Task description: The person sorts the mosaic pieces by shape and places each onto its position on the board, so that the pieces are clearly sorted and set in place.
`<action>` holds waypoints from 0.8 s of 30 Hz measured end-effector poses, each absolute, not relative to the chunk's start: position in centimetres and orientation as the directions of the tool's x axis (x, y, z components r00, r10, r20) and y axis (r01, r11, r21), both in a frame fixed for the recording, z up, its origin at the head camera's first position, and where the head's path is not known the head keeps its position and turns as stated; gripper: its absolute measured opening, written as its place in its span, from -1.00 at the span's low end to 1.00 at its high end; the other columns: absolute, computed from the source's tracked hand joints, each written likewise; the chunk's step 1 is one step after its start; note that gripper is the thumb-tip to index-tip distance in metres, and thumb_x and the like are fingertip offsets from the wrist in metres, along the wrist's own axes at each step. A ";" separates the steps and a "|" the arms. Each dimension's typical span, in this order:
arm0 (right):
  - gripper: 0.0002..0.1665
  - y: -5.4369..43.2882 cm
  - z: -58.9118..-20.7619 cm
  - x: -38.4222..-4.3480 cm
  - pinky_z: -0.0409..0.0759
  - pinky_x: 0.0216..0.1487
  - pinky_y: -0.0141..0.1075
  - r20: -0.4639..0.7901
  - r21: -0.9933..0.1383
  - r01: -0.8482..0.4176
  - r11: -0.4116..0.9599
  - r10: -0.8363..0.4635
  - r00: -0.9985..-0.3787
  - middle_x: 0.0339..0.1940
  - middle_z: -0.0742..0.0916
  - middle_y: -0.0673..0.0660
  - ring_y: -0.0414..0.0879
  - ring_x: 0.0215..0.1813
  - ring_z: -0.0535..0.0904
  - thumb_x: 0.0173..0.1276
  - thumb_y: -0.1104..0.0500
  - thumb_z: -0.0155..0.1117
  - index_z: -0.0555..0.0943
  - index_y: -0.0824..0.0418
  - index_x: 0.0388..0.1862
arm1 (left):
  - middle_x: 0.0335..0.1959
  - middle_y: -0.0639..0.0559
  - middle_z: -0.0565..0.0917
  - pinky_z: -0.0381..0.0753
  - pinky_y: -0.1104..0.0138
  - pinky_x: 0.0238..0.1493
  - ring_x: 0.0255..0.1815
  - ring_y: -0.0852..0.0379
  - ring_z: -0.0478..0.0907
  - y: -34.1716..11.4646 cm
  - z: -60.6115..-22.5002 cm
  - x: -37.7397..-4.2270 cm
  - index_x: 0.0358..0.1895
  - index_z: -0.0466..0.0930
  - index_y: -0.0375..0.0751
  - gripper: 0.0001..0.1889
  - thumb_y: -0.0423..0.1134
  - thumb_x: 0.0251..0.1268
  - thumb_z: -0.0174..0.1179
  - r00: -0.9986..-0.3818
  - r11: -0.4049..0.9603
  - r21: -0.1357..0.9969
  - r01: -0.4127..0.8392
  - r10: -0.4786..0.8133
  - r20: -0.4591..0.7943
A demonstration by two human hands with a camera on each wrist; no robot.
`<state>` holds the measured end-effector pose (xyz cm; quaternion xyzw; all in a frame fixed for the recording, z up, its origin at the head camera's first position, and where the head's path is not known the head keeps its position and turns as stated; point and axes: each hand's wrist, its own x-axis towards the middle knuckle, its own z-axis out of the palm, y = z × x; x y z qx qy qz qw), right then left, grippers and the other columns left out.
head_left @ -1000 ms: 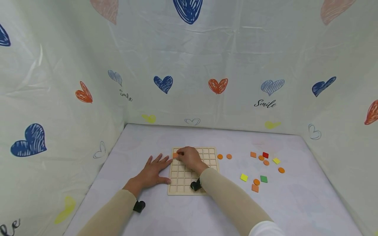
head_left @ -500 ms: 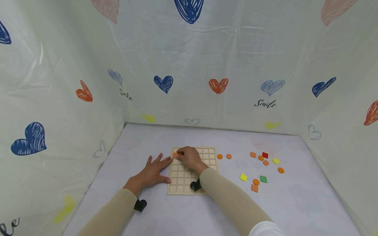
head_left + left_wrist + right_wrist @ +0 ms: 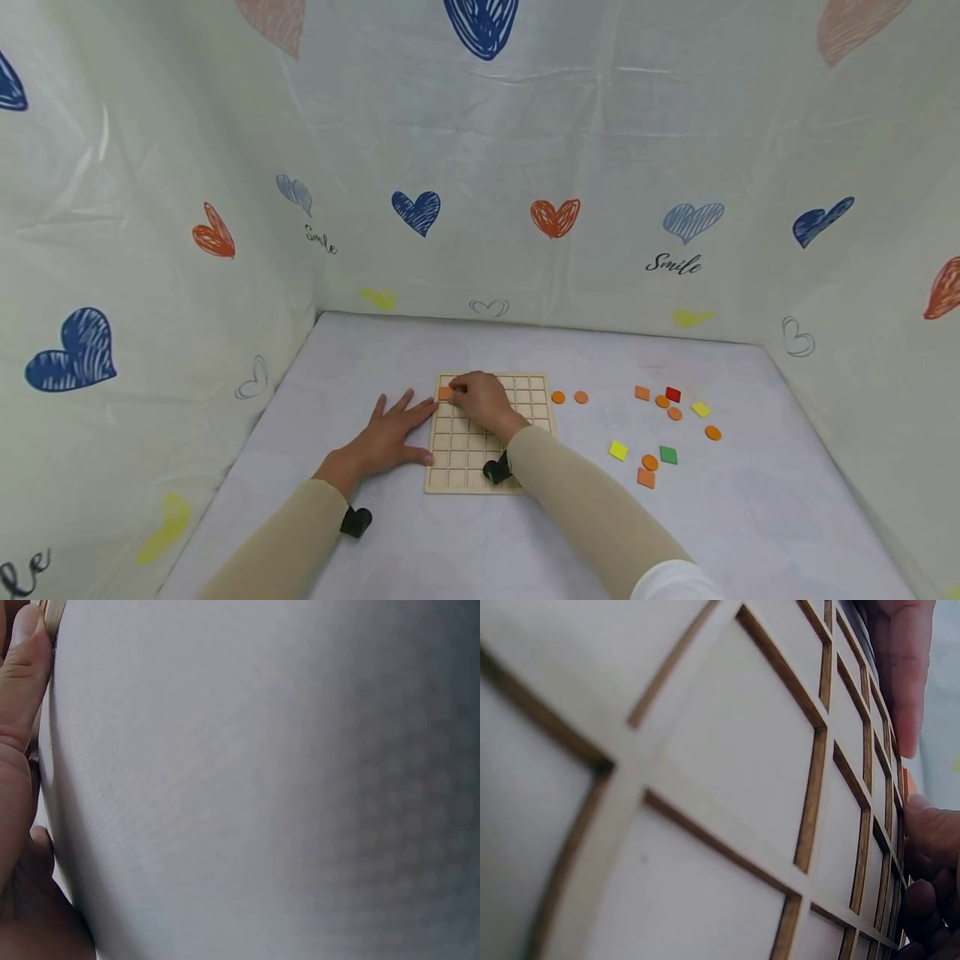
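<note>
A light wooden grid board [image 3: 459,458] lies on the table. My right hand [image 3: 483,402] reaches over it to the far left corner, fingers curled, and pinches the orange square tile [image 3: 444,393] at the corner cell. In the right wrist view, the tile's orange edge [image 3: 908,782] shows just by the fingertips, and the hand hides part of it. My left hand [image 3: 382,437] rests flat with fingers spread, thumb and index fingertips at the board's left edge. The left wrist view shows its thumb [image 3: 22,682] against the wooden edge.
Two orange discs [image 3: 558,397] lie just right of the board. Farther right are several scattered pieces: a red tile [image 3: 672,394], yellow tiles [image 3: 618,451], a green tile [image 3: 668,455], orange squares [image 3: 646,478] and more discs. A heart-printed curtain [image 3: 487,250] stands behind the table.
</note>
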<state>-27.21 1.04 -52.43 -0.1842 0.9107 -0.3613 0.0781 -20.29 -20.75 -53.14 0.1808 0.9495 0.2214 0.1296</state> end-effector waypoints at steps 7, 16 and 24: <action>-0.65 1.1 -52.5 -27.2 0.55 0.50 -0.02 -0.013 -0.681 -0.281 0.676 -0.394 -0.919 0.30 0.75 0.15 0.10 0.43 0.61 0.57 0.11 0.31 0.75 0.17 0.23 | 0.68 -0.01 0.27 -0.40 -0.34 0.68 0.78 -0.24 -0.14 -20.7 -53.3 -20.3 0.68 0.22 -0.02 0.07 0.28 0.12 0.47 -0.903 0.844 0.455 0.283 0.394 -0.170; -0.67 1.1 -52.3 -27.2 0.56 0.49 -0.03 -0.020 -0.684 -0.278 0.675 -0.398 -0.917 0.27 0.77 0.14 0.08 0.41 0.62 0.57 0.12 0.31 0.77 0.15 0.22 | 0.68 -0.02 0.28 -0.36 -0.32 0.70 0.78 -0.24 -0.12 -20.7 -53.3 -20.3 0.67 0.23 -0.04 0.07 0.27 0.12 0.47 -0.903 0.849 0.440 0.291 0.396 -0.166; -0.68 1.1 -52.3 -27.2 0.59 0.45 -0.03 -0.013 -0.659 -0.300 0.690 -0.409 -0.913 0.22 0.79 0.14 0.09 0.36 0.66 0.58 0.11 0.29 0.78 0.14 0.19 | 0.68 -0.01 0.29 -0.28 -0.25 0.73 0.77 -0.23 -0.10 -20.7 -53.1 -20.1 0.67 0.23 -0.03 0.08 0.27 0.10 0.48 -0.902 0.851 0.435 0.296 0.399 -0.167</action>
